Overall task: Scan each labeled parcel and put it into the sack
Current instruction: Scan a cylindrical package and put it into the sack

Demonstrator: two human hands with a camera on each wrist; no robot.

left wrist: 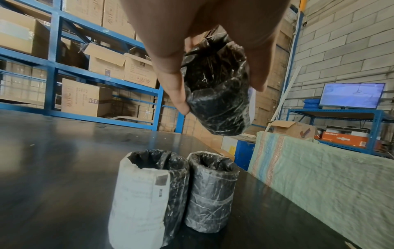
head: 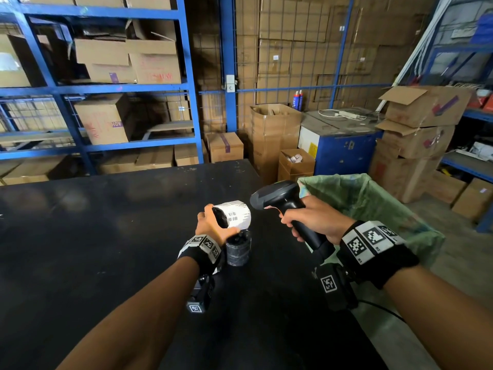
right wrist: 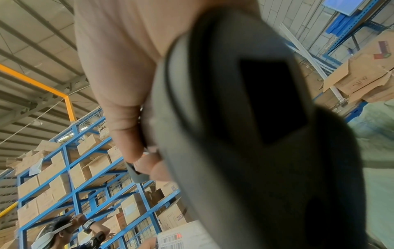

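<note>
My left hand [head: 213, 222] grips a small black-wrapped cylindrical parcel [head: 233, 214] tilted on its side above the black table [head: 106, 236], its white barcode label [head: 238, 213] facing right. From below, the parcel [left wrist: 215, 94] shows pinched between fingers [left wrist: 170, 80] and thumb. My right hand [head: 312, 220] grips a black handheld scanner [head: 277, 198], its head pointed at the label from just to the right; the scanner [right wrist: 255, 118] fills the right wrist view. Two more wrapped parcels stand upright on the table beneath, one labeled [left wrist: 145, 198], one showing only black wrap [left wrist: 211, 192]. The green sack [head: 373, 206] stands open at the table's right edge.
Blue shelving [head: 88, 89] full of cardboard boxes lines the far side beyond the table. Stacked cartons [head: 416, 137] and a blue cabinet [head: 344, 148] stand behind the sack. A monitor [left wrist: 351, 97] sits on a far rack. Another person [right wrist: 70, 234] is visible low in the right wrist view.
</note>
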